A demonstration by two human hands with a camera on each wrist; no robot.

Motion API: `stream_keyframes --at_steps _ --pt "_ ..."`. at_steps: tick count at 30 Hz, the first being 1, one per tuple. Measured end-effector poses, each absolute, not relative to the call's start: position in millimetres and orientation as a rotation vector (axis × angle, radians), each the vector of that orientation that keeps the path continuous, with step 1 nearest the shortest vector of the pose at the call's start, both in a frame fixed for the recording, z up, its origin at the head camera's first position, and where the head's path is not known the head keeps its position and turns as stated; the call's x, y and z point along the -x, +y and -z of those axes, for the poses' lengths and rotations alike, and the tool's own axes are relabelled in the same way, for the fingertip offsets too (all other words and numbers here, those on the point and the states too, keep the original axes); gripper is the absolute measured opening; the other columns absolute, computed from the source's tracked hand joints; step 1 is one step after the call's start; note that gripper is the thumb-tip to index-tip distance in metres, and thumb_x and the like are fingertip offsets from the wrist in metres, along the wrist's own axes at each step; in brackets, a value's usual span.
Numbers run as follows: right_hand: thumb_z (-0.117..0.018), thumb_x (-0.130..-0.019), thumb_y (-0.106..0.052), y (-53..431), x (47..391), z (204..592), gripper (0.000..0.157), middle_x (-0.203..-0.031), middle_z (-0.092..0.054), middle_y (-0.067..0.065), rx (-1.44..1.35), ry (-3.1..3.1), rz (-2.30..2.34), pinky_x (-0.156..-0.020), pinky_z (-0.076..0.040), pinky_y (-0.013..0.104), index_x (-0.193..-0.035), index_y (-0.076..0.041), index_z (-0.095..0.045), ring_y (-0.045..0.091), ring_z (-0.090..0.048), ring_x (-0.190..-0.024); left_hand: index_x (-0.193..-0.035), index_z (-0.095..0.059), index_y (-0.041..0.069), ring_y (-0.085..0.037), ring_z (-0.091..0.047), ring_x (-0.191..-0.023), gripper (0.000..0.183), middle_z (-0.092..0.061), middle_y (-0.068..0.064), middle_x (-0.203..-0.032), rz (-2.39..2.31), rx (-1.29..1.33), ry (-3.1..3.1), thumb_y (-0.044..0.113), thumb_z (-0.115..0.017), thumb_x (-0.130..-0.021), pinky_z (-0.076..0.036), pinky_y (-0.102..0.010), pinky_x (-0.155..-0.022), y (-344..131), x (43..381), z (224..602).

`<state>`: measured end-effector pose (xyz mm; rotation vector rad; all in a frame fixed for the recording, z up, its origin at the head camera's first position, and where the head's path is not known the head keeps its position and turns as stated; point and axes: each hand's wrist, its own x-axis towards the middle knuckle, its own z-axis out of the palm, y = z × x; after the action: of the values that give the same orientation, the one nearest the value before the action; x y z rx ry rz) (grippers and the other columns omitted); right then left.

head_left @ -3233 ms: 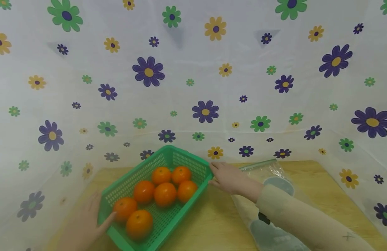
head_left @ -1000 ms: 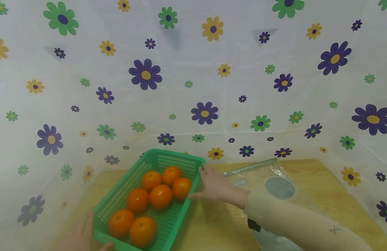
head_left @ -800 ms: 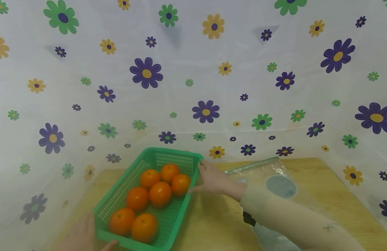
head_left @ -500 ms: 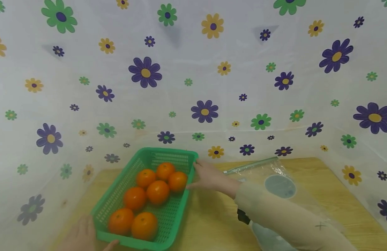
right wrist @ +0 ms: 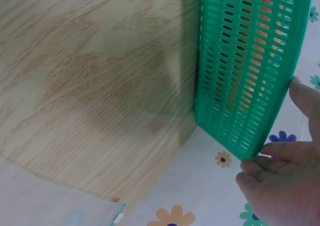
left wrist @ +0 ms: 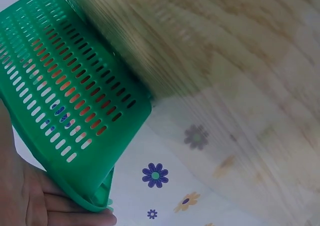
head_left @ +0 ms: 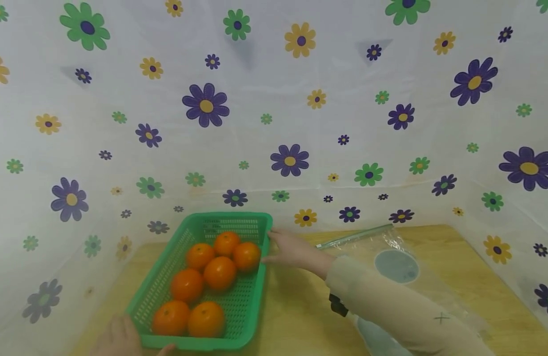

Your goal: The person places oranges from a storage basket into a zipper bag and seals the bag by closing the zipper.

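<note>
A green plastic basket (head_left: 256, 309) with slotted walls stands on the left part of the table, holding several oranges (head_left: 220, 273). My left hand (head_left: 118, 338) holds its near-left corner, the thumb by the front rim. In the left wrist view, the left fingers (left wrist: 75, 218) lie under the basket's rim. At the far-right corner my right hand (head_left: 296, 252) holds the rim between thumb and fingers. The right wrist view has the right fingertips (right wrist: 250, 178) against that corner of the basket (right wrist: 245, 81).
A clear zip bag (head_left: 358, 249) with pale blue ovals lies flat on the wooden table (head_left: 296, 316), partly under my right sleeve (head_left: 389, 301). A black device (head_left: 338, 305) sits below the right wrist. White flower-print sheeting (head_left: 256, 138) surrounds the table's back and sides.
The basket has turned from a diagonal to a straighter stance and shifted left, the oranges with it. My right hand has moved left with its corner; the left hand stays at the near-left corner.
</note>
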<state>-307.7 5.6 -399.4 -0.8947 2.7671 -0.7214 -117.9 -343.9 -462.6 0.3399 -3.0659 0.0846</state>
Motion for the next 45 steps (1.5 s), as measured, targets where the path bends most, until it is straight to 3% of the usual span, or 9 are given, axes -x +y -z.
stream_keyframes --at_steps 2,7,14,22,28,36,41,45 --pt "-0.073 -0.1 -0.036 5 307 399 0.079 -0.168 -0.039 0.024 0.891 2.76 0.74 -0.131 -0.032 0.049 -0.159 0.006 -0.041 0.04 -0.038 -0.157 -0.117 -0.04 -0.029 -0.036 -0.056 -0.083 0.141 -0.05 -0.034 -0.095 -0.092 -0.352 -3.061 0.101 -0.06 -0.065 -0.058 -0.05 -0.077 -343 118 464" --pt "-0.073 -0.101 -0.034 2 307 399 0.077 -0.168 -0.039 0.023 0.886 2.748 0.767 -0.131 -0.032 0.05 -0.159 0.006 -0.041 0.04 -0.039 -0.157 -0.108 -0.043 -0.022 -0.029 -0.05 -0.073 0.134 -0.047 -0.024 -0.085 -0.013 -0.428 -3.059 0.102 -0.063 -0.062 -0.05 -0.037 -0.059 -341 117 464" --pt "-0.073 -0.101 -0.036 -2 309 401 0.077 -0.167 -0.041 0.022 0.878 2.765 0.703 -0.131 -0.033 0.048 -0.158 0.005 -0.042 0.038 -0.04 -0.156 -0.112 -0.044 -0.023 -0.03 -0.053 -0.075 0.138 -0.049 -0.026 -0.088 0.005 -0.448 -3.068 0.103 -0.062 -0.06 -0.054 -0.04 -0.062 -338 111 461" --pt "-0.072 -0.102 -0.035 -1 311 404 0.075 -0.167 -0.042 0.022 0.896 2.769 0.695 -0.13 -0.034 0.048 -0.158 0.005 -0.042 0.038 -0.041 -0.156 -0.101 -0.045 -0.017 -0.026 -0.047 -0.07 0.126 -0.043 -0.019 -0.081 -0.04 -0.438 -3.021 0.102 -0.062 -0.063 -0.042 -0.032 -0.055 -335 110 462" --pt "-0.069 -0.103 -0.037 -1 310 401 0.074 -0.166 -0.043 0.021 0.913 2.805 0.604 -0.129 -0.035 0.047 -0.158 0.004 -0.042 0.037 -0.043 -0.154 -0.098 -0.046 -0.014 -0.027 -0.045 -0.071 0.119 -0.043 -0.017 -0.079 -0.101 -0.381 -2.911 0.098 -0.067 -0.064 -0.038 -0.033 -0.058 -334 111 466" --pt "-0.064 -0.106 -0.043 1 306 399 0.075 -0.167 -0.041 0.021 0.927 2.85 0.424 -0.13 -0.035 0.046 -0.16 0.002 -0.04 0.036 -0.043 -0.155 -0.102 -0.049 -0.015 -0.028 -0.048 -0.072 0.126 -0.046 -0.017 -0.079 -0.118 -0.381 -2.913 0.104 -0.058 -0.062 -0.044 -0.039 -0.063 -334 109 467" --pt "-0.058 -0.107 -0.049 5 304 400 0.077 -0.17 -0.037 0.02 0.942 2.871 0.334 -0.131 -0.033 0.046 -0.163 -0.001 -0.037 0.035 -0.039 -0.157 -0.101 -0.051 -0.014 -0.03 -0.049 -0.07 0.122 -0.047 -0.018 -0.078 -0.195 -0.254 -2.725 0.1 -0.066 -0.061 -0.046 -0.044 -0.065 -331 106 467" --pt "-0.053 -0.108 -0.052 9 302 400 0.076 -0.171 -0.036 0.02 0.984 2.885 0.283 -0.132 -0.031 0.046 -0.164 -0.003 -0.035 0.036 -0.037 -0.158 -0.116 -0.055 -0.02 -0.042 -0.061 -0.089 0.126 -0.061 -0.033 -0.1 -0.218 -0.145 -2.655 0.095 -0.068 -0.066 -0.054 -0.056 -0.085 -335 106 470"
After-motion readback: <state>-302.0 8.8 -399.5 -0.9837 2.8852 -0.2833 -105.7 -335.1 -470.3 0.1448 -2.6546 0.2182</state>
